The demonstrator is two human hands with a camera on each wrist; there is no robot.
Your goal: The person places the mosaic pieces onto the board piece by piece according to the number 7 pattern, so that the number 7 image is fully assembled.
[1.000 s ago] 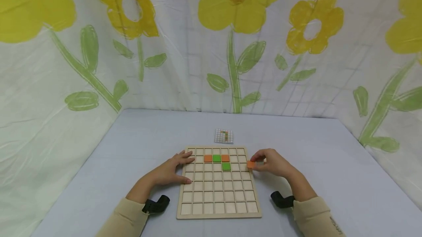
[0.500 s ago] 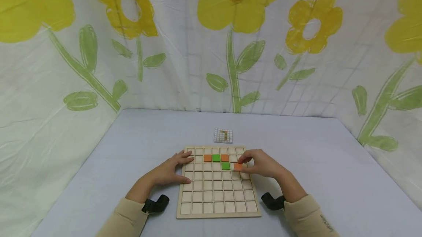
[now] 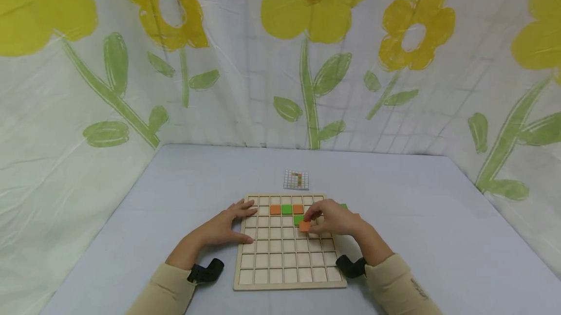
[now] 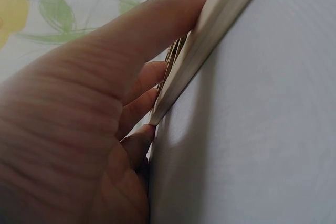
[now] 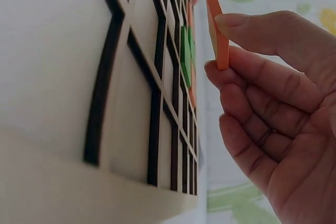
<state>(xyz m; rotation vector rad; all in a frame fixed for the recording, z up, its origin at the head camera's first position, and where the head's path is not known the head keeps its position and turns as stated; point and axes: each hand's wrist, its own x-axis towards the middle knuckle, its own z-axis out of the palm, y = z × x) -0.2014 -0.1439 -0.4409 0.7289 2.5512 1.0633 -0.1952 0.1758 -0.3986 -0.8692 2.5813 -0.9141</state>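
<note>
A wooden grid board (image 3: 269, 260) lies on the table. Its second row from the far side holds an orange tile (image 3: 275, 210), a green tile (image 3: 287, 209) and another orange tile (image 3: 297, 209); a second green tile (image 3: 298, 219) sits one row nearer. My left hand (image 3: 221, 227) rests along the board's left edge, thumb and fingers spread. Over the board, my right hand (image 3: 337, 218) pinches a square orange tile (image 5: 218, 35) between thumb and forefinger. In the right wrist view that tile is held apart from the grid.
Behind the board lies a small printed card (image 3: 296, 180) with a coloured grid pattern. Past the right hand, a green piece (image 3: 344, 206) and an orange piece (image 3: 357, 216) show partly beside the board. A flowered curtain (image 3: 236, 110) hangs behind the table.
My right hand has carried the orange tile leftward from the board's right edge to just in front of the nearer green tile. The left hand has stayed in place.
</note>
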